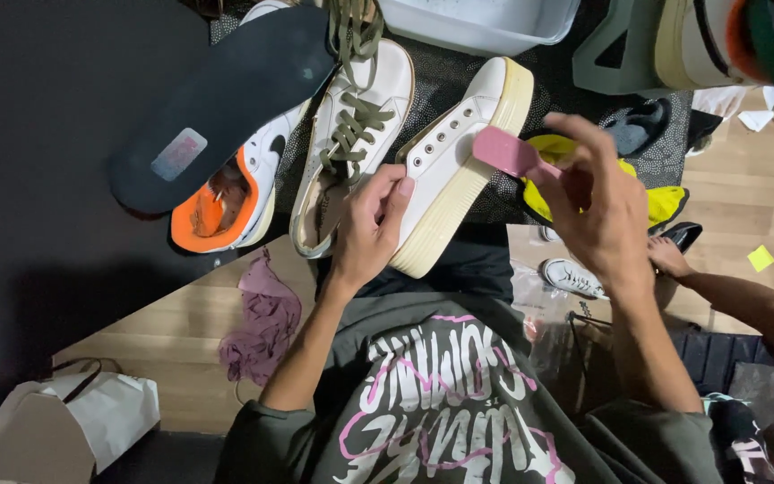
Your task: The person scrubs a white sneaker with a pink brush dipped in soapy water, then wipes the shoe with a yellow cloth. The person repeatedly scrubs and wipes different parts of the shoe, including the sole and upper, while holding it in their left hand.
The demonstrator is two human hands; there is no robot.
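My left hand [371, 220] grips the heel end of a white platform sneaker [454, 152] with a yellowed thick sole, holding it tilted on its side above my lap. My right hand [597, 202] holds a pink eraser block [505, 151] and presses its end against the shoe's side near the eyelets. The sneaker has no laces in it.
To the left lie a white shoe with olive laces [351, 134], a white sneaker with orange lining [226, 197] and a dark insole [217, 103]. A clear plastic bin [485, 25] sits above. A purple cloth [266, 323] lies on the wood floor. Another person's hand [669, 255] reaches from the right.
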